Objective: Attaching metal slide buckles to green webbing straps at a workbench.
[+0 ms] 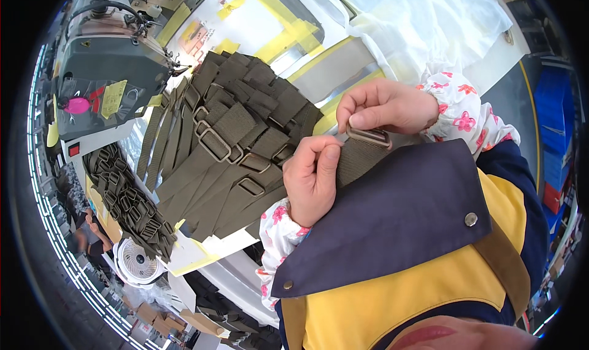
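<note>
My right hand is closed on a metal strap buckle, a rectangular ring at the end of an olive webbing strap. The strap hangs down in front of my dark apron flap. Close beside it, my left hand is closed with thumb and forefinger pinched. A small pale bit shows at those fingertips, too small to name. Just left of my hands lies a large pile of olive webbing straps, overlapping, several with rectangular metal buckles on them.
A grey sewing machine stands at the left. Below it hangs a bunch of webbing with dark buckles, near a white fan. Translucent plastic sheeting covers the far right of the table. Another person is at the far left.
</note>
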`<action>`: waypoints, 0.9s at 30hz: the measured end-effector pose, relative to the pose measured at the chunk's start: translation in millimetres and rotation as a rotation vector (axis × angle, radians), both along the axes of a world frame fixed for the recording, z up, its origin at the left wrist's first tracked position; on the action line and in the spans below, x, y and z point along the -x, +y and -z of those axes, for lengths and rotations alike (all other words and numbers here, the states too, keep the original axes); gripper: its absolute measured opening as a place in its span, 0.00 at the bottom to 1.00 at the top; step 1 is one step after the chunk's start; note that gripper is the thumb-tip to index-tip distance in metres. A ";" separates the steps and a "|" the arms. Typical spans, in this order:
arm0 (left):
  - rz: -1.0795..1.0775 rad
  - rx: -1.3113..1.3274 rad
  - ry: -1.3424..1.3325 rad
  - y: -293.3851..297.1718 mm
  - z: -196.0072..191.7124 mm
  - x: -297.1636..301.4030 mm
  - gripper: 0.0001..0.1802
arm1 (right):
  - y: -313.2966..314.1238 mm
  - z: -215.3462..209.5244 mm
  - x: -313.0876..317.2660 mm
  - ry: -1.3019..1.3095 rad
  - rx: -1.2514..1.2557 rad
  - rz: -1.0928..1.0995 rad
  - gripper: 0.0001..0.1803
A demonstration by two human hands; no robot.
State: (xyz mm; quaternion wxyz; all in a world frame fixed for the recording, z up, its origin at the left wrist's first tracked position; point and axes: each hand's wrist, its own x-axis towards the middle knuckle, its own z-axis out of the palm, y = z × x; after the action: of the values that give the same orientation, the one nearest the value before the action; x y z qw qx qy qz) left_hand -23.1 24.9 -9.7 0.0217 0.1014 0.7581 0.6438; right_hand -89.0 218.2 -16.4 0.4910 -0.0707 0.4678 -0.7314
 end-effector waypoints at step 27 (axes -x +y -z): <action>-0.139 -0.057 0.138 4.1 5.3 2.2 0.11 | -19.5 -5.6 -6.2 0.187 -0.022 0.029 0.14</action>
State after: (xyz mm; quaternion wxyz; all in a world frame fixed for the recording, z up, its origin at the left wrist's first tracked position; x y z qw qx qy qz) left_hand -25.2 29.0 -15.0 -0.0781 0.0932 0.7445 0.6564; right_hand -82.8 198.7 -10.8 0.4351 -0.1266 0.5206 -0.7237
